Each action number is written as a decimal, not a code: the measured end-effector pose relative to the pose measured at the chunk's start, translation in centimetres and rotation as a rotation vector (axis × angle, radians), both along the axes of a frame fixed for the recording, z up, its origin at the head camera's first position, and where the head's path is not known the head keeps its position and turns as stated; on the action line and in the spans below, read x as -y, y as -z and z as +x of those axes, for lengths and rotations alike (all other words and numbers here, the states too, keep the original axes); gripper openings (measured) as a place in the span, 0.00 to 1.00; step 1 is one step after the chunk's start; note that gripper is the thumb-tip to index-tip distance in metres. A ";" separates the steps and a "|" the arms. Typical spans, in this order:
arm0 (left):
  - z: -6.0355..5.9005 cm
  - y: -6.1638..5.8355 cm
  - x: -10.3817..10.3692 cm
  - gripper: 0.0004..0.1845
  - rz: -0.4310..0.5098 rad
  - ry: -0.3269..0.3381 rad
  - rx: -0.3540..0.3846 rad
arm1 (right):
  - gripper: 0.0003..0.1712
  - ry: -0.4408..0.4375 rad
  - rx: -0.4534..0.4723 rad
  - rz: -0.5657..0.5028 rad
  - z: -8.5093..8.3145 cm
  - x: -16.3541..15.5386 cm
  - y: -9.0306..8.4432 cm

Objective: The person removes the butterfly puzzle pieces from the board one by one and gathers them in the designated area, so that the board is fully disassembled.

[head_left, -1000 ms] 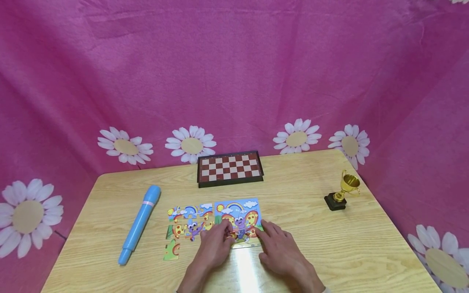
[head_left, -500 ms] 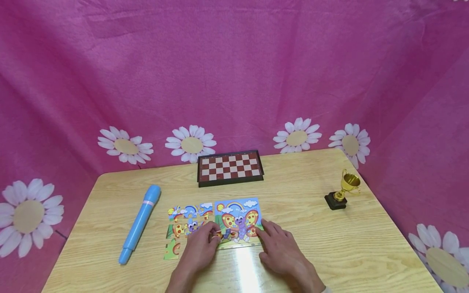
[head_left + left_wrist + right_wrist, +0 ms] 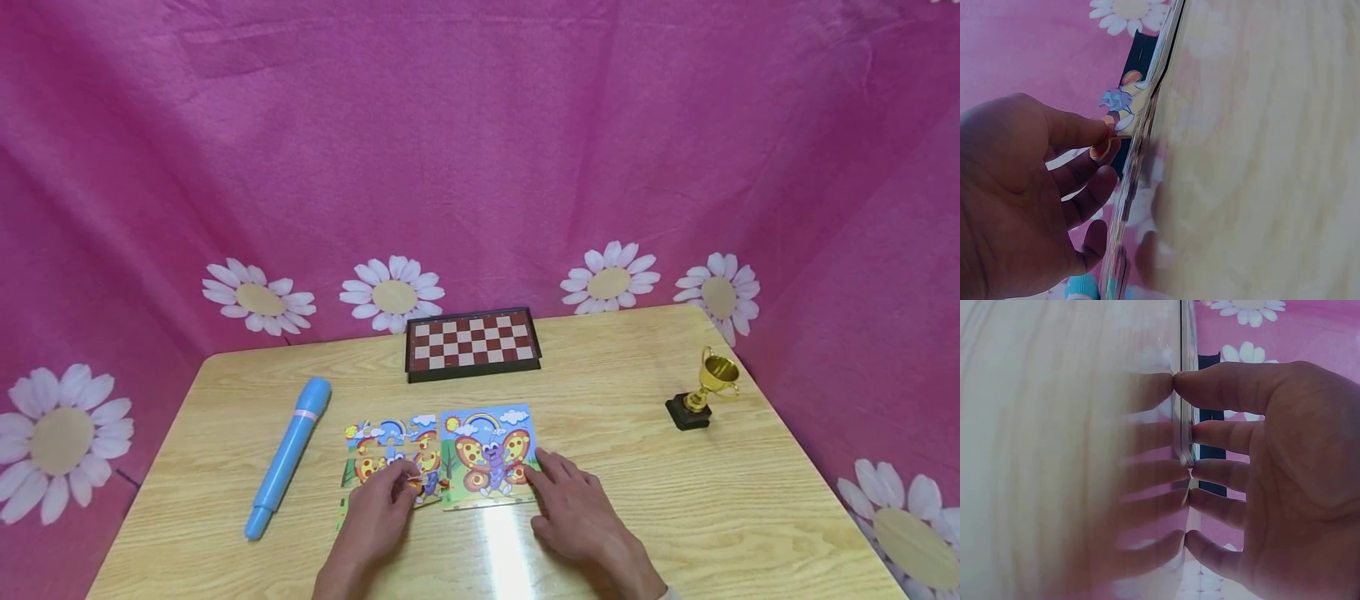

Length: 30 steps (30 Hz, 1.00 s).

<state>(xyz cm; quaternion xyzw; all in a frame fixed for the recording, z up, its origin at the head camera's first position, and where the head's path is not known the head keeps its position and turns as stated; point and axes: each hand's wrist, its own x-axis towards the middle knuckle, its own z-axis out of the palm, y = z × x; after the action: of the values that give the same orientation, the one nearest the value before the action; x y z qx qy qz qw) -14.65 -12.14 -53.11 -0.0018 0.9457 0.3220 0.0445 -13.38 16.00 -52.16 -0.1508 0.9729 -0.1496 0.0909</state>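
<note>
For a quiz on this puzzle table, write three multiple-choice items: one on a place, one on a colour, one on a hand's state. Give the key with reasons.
1. Where does the chessboard lie?
A. At the far edge of the table, beyond the puzzle picture
B. Under the trophy
C. At the near edge, by the wrists

2. What colour is the fat pen?
A. Gold
B. Light blue
C. Red

3. What is the left hand doing?
A. Lying flat and empty
B. Holding the pen
C. Pinching a small puzzle piece between thumb and fingers

Key: 1 A, the board sits at the far side near the pink cloth, behind the picture. 2 B, its barrel is light blue with a pale band. 3 C, the head view shows its grip at a piece beside the loose pieces, while the right hand presses straight fingers at the picture's edge.
</note>
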 end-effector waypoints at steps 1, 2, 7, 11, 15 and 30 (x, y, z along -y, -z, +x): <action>0.1 0.0 0.2 0.09 -0.001 -0.008 0.001 | 0.35 0.000 -0.003 0.001 0.0 0.0 0.0; 0.1 0.0 0.4 0.10 0.000 -0.017 0.003 | 0.35 0.000 -0.007 0.001 0.0 0.0 0.1; 0.4 -0.1 1.3 0.11 -0.005 -0.056 0.032 | 0.35 -0.003 -0.020 -0.002 0.0 0.0 0.2; 0.8 -0.3 2.1 0.09 -0.014 -0.072 0.037 | 0.35 -0.006 -0.028 -0.006 0.0 -0.1 0.2; 1.2 -0.5 2.8 0.08 -0.010 -0.093 0.039 | 0.35 -0.005 -0.028 -0.007 0.0 -0.1 0.3; 1.2 -0.3 3.4 0.11 -0.045 -0.114 0.023 | 0.36 0.006 -0.007 -0.014 -0.1 -0.1 0.2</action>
<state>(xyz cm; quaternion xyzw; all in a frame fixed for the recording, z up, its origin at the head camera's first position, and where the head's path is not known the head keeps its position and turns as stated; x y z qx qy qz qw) -13.45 -15.58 -52.85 -0.0606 0.9504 0.3028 0.0368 -13.44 16.08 -52.38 -0.1491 0.9726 -0.1564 0.0862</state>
